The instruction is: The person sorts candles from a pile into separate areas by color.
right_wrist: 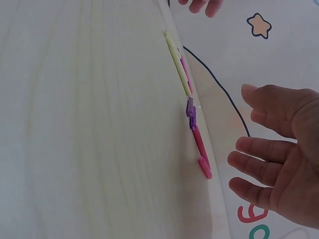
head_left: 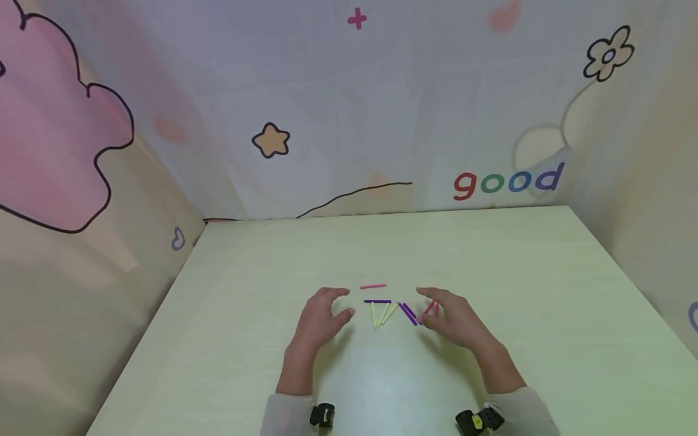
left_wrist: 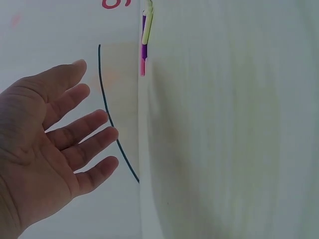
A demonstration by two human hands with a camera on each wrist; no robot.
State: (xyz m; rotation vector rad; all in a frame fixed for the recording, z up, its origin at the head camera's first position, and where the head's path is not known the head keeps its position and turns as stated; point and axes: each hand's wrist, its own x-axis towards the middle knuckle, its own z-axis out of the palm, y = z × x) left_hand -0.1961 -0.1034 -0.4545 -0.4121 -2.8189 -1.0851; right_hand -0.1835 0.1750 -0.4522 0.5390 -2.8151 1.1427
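Observation:
Small coloured sticks lie on the pale table between the two hands. A pink stick (head_left: pixel 373 286) is farthest back, and a purple stick (head_left: pixel 377 301) lies crosswise in front of it. Below that, yellow-green sticks (head_left: pixel 385 315) form a zigzag. To their right, purple sticks (head_left: pixel 408 313) slant side by side, and red-pink sticks (head_left: pixel 429 307) are partly hidden behind the right hand. The left hand (head_left: pixel 322 318) hovers left of the sticks, fingers spread and nothing held. My right hand (head_left: pixel 455 318) is over the right end of the row, its fingers apart and relaxed, also holding nothing.
The light wood-grain table (head_left: pixel 262 260) meets a printed cloth backdrop (head_left: pixel 338 121) at its back edge. Cloth walls also flank the left and right sides. Each sleeved wrist wears a black camera mount (head_left: pixel 323 415).

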